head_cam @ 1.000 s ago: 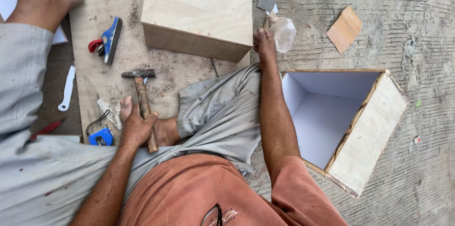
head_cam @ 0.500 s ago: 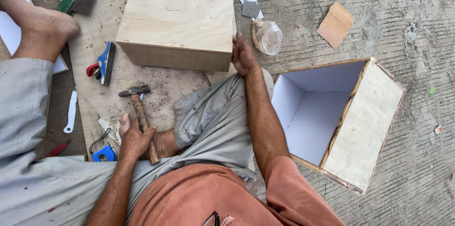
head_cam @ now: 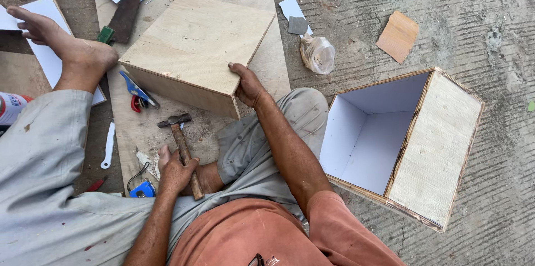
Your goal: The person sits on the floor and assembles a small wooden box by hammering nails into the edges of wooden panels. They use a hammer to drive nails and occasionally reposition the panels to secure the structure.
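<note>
Your left hand point(head_cam: 177, 170) is wrapped round the hammer point(head_cam: 180, 146) handle at 7 o'clock, hiding its lower part — since half a second ago the head points more toward 11. Your right hand point(head_cam: 248, 86) now clasps the near corner of the plywood box point(head_cam: 195, 48) at centre; the open box point(head_cam: 402, 146) sits at 3 o'clock.
</note>
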The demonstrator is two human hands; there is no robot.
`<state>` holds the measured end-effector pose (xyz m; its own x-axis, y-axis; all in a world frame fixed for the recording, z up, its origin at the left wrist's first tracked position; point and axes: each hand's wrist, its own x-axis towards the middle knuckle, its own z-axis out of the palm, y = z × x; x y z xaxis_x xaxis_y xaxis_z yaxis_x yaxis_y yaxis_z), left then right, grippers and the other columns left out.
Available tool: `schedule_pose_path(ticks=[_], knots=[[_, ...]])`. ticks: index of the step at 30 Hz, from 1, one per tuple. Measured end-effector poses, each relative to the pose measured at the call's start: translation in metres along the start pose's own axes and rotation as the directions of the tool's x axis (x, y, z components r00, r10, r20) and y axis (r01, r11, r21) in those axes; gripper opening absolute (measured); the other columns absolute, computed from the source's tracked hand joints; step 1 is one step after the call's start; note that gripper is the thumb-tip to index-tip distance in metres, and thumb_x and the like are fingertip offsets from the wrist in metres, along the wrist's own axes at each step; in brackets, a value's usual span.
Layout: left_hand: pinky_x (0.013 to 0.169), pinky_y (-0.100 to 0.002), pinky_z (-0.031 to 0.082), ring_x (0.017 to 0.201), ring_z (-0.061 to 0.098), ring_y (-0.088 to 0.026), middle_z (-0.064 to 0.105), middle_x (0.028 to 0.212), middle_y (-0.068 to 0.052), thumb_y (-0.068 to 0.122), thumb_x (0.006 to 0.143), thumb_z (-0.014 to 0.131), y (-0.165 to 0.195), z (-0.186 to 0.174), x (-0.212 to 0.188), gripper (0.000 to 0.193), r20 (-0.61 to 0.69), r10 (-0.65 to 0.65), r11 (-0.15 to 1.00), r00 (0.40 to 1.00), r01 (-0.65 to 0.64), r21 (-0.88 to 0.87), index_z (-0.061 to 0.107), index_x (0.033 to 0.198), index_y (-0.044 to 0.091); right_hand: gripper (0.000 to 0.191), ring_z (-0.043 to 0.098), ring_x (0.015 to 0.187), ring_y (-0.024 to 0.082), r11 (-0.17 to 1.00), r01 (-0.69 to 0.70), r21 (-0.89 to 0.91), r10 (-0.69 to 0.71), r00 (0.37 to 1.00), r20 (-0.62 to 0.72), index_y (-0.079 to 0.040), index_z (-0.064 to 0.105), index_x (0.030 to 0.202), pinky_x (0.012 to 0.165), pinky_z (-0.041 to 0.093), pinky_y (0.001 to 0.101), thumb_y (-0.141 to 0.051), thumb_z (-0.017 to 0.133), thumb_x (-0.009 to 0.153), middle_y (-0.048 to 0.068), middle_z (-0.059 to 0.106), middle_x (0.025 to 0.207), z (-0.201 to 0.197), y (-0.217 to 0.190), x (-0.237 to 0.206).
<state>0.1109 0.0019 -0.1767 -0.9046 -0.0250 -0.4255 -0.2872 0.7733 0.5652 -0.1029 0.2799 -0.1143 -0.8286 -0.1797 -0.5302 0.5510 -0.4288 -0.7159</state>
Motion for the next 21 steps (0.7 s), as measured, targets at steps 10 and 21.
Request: schedule_pose_path(ticks=[10,21], knots=[[0.123,-0.050,0.028,0.148,0.028,-0.050,0.035,0.154,-0.035,0.051,0.073,0.080,0.017,-0.005,-0.002,0.076,-0.047,-0.004,0.996,0.999,0.008,0.085,0.065,0.128,0.000,0.053,0.065,0.120,0.029,0.910,0.366,0.194,-0.340,0.928,-0.155,0.008,0.049,0.136,0.102,0.055,0.0461,-0.027,0.059,0.098,0.021,0.060,0.128,0.006,0.046,-0.064],[0.115,-0.053,0.033,0.143,0.030,-0.052,0.032,0.154,-0.036,0.054,0.067,0.085,0.037,-0.021,-0.008,0.083,-0.070,-0.011,0.997,0.997,0.016,0.076,0.067,0.122,-0.005,0.051,0.065,0.109,0.027,0.746,0.516,0.421,-0.432,0.856,-0.283,-0.005,0.053,0.138,0.092,0.059,0.0420,-0.037,0.066,0.100,0.011,0.064,0.123,0.033,0.069,-0.025]])
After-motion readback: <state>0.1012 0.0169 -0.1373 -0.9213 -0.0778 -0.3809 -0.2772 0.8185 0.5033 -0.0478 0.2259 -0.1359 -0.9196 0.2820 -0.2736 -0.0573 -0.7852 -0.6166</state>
